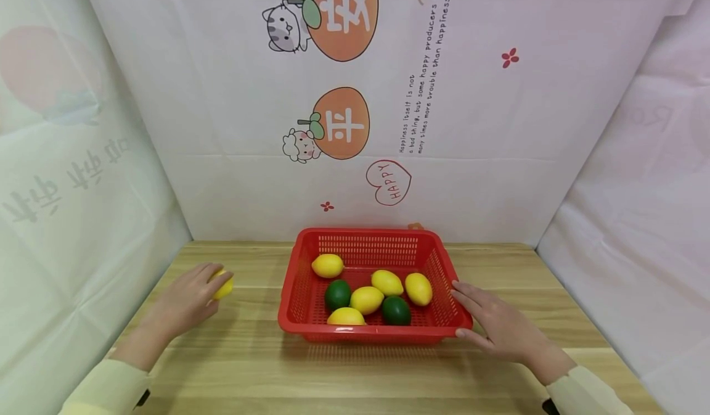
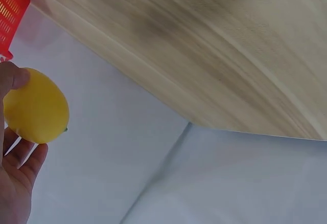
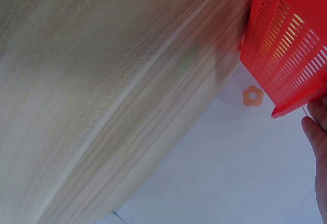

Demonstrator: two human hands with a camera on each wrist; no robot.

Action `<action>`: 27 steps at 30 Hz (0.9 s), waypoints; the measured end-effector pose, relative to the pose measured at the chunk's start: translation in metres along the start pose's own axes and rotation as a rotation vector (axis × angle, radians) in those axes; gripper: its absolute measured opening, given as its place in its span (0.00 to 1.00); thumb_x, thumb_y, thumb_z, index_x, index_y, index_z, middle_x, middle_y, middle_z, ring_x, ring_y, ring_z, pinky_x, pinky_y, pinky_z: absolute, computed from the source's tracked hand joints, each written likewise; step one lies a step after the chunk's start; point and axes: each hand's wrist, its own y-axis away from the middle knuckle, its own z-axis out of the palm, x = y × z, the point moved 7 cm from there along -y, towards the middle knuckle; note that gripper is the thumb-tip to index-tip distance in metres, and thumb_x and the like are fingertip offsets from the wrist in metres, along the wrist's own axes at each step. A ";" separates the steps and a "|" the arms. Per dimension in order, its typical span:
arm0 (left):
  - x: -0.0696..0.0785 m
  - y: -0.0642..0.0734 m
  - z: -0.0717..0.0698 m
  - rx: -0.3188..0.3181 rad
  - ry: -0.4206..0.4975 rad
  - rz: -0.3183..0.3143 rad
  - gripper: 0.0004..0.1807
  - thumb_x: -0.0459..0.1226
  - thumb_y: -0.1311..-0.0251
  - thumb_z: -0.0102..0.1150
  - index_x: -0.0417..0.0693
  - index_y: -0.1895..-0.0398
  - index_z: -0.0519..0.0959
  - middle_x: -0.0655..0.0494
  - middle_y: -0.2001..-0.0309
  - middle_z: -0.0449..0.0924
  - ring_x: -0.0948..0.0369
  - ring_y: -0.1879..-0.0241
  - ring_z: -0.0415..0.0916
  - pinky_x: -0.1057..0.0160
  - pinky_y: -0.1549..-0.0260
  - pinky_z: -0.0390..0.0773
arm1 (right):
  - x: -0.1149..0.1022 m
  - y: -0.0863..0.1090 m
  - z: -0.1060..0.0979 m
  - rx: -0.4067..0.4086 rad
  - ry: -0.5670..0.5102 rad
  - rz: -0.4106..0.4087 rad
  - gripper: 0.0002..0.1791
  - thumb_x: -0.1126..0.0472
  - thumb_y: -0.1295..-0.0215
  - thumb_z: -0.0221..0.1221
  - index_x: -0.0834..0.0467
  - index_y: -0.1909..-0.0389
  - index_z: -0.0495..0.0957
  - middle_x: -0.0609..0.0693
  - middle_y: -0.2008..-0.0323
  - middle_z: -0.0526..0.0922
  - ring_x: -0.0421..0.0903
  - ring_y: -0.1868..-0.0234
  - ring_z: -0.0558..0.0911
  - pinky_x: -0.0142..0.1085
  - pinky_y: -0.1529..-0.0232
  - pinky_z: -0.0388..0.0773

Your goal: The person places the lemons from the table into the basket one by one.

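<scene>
My left hand (image 1: 185, 299) holds a yellow lemon (image 1: 224, 287) above the left side of the table. In the left wrist view that lemon (image 2: 40, 106) sits between thumb and fingers, its tip pointing away from the palm. A red plastic basket (image 1: 299, 327) stands in the middle, with several yellow lemons (image 1: 328, 266) and two dark green, lemon-like fruits (image 1: 396, 311) inside. My right hand (image 1: 501, 327) rests on the basket's right rim near the front corner, fingers fairly straight. The right wrist view shows its fingertips touching the basket's slotted side (image 3: 286, 45).
The basket stands on a wood-grain table (image 1: 249, 365), near its back edge. White printed cloth (image 1: 471, 125) hangs behind the table and along both sides.
</scene>
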 end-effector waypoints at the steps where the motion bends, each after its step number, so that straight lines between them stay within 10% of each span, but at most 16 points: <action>1: 0.000 -0.001 0.000 0.005 0.004 0.004 0.30 0.29 0.70 0.70 0.34 0.54 0.79 0.37 0.59 0.77 0.43 0.62 0.76 0.48 0.68 0.82 | 0.000 0.000 0.000 0.001 0.001 -0.001 0.39 0.39 0.40 0.62 0.62 0.35 0.71 0.57 0.34 0.69 0.57 0.39 0.73 0.51 0.50 0.79; 27: 0.012 -0.046 -0.017 0.062 0.041 0.086 0.28 0.26 0.67 0.67 0.34 0.53 0.78 0.39 0.59 0.76 0.46 0.63 0.75 0.50 0.67 0.82 | 0.000 0.000 0.000 0.005 -0.001 -0.006 0.38 0.40 0.39 0.62 0.62 0.36 0.71 0.58 0.34 0.69 0.57 0.39 0.73 0.52 0.48 0.78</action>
